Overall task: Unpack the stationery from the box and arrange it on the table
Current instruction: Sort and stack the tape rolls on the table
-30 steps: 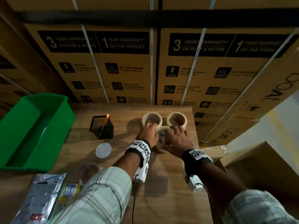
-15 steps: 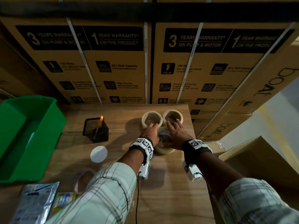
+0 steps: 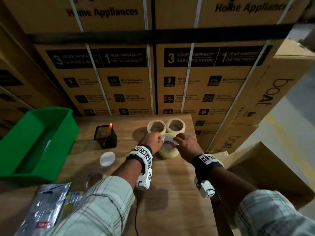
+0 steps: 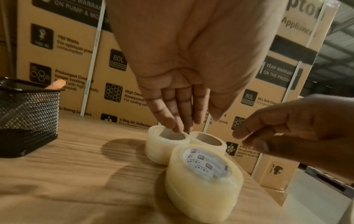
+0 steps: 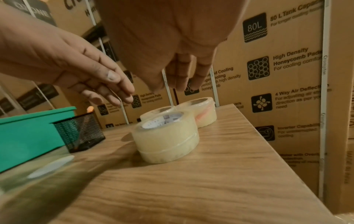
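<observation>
Three groups of clear packing tape sit at the table's far right. Two single rolls (image 3: 156, 127) (image 3: 175, 125) stand side by side at the back. In front of them, touching both, is a stack of two rolls (image 3: 167, 151) (image 4: 203, 181) (image 5: 166, 139) with a white printed core. My left hand (image 3: 153, 140) (image 4: 178, 115) hovers just above the stack's left side with its fingers straight and holds nothing. On the other side my right hand (image 3: 185, 143) (image 5: 184, 75) hangs over it, fingers relaxed, also empty. The wrist views show a gap between both hands and the tape.
An open cardboard box (image 3: 272, 167) stands off the table's right edge. A green bin (image 3: 34, 142) sits at the left, with a black mesh pen holder (image 3: 106, 139), a white disc (image 3: 107, 158), a clear tape roll (image 3: 93, 178) and plastic packets (image 3: 46, 206) nearer me. Stacked cartons wall off the back.
The stacked rolls, held between both hands a second ago, now rest on the table in front of the two back rolls. Both hands have let go and lifted slightly.
</observation>
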